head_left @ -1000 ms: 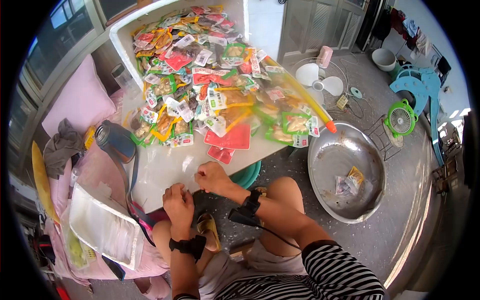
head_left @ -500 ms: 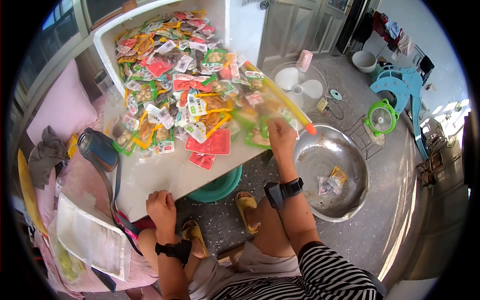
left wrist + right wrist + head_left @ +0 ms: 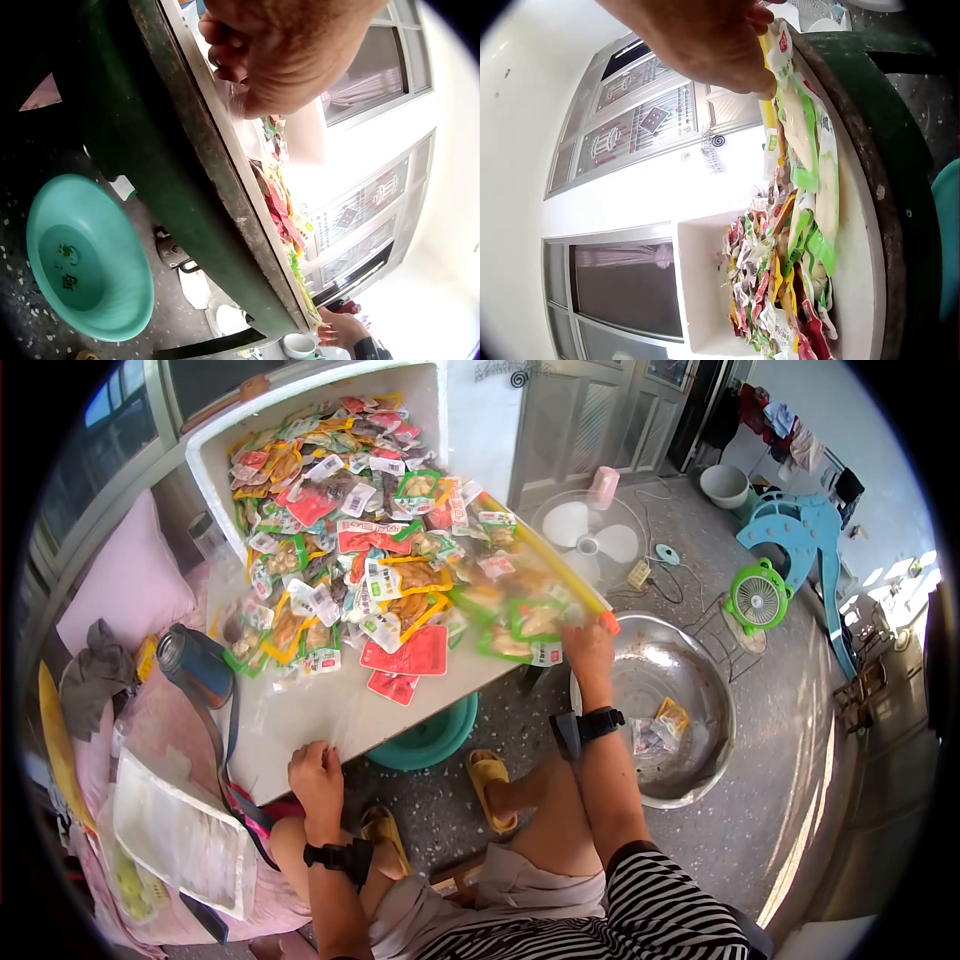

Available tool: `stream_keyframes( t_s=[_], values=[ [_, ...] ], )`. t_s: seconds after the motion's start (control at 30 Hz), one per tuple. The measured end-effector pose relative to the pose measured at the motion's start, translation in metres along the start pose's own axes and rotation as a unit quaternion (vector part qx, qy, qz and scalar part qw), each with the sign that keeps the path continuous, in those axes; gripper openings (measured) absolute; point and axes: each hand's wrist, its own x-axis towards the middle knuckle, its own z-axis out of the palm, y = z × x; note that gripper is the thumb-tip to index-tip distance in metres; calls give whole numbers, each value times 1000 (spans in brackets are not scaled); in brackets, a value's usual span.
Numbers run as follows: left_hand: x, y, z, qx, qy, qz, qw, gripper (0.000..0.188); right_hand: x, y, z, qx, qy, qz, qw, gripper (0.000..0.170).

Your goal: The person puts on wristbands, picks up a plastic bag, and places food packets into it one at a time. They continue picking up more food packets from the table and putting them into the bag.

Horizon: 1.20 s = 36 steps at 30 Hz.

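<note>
At the near table edge, my left hand [image 3: 315, 778] has its fingers curled, pinching clear plastic film [image 3: 237, 99] beside the thumb. My right hand [image 3: 588, 655] is at the table's right end, with thumb and fingers at the white end of a green-edged snack packet [image 3: 781, 56]; its fingertips are partly hidden. Another green-edged packet [image 3: 540, 620] of pale food lies just left of that hand. An orange-tipped yellow tube [image 3: 560, 570] runs along the right edge to the fingers. Red packets [image 3: 405, 652] lie at the front of a heap of snack packets [image 3: 340, 540].
A white foam box [image 3: 215, 480] lies tipped behind the heap. On the floor right of the table stands a metal basin [image 3: 655, 780] with a few packets in it. A green basin [image 3: 430, 740] sits below the table edge. A blue flask [image 3: 195, 665] stands at the left.
My right hand has moved from beside my left hand out to the packets at the table's right end, then slightly further right. My left hand stays near the front edge. The head view has shifted.
</note>
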Motion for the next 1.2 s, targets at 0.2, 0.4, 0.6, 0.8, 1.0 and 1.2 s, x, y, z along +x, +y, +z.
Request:
stream_keyframes(
  t_s=[0.2, 0.4, 0.6, 0.8, 1.0, 1.2],
  values=[
    [-1, -3, 1, -6, 20, 12, 1000, 8, -3, -20, 8, -15, -5, 5, 1000, 79],
    [-1, -2, 1, -12, 5, 2, 1000, 10, 6, -14, -1, 348, -119, 186, 911, 59],
    [0, 3, -1, 11, 12, 3, 1000, 9, -5, -47, -45, 650, -134, 176, 727, 21],
    [1, 8, 0, 51, 32, 32, 998, 8, -58, -125, -47, 607, -491, 134, 610, 17],
    [1, 10, -3, 48, 41, 39, 997, 5, -112, -186, -18, 475, -611, 91, 627, 21],
    [1, 9, -7, 55, 56, 25, 997, 7, -117, -196, -13, 461, -615, 78, 635, 22]
  ],
)
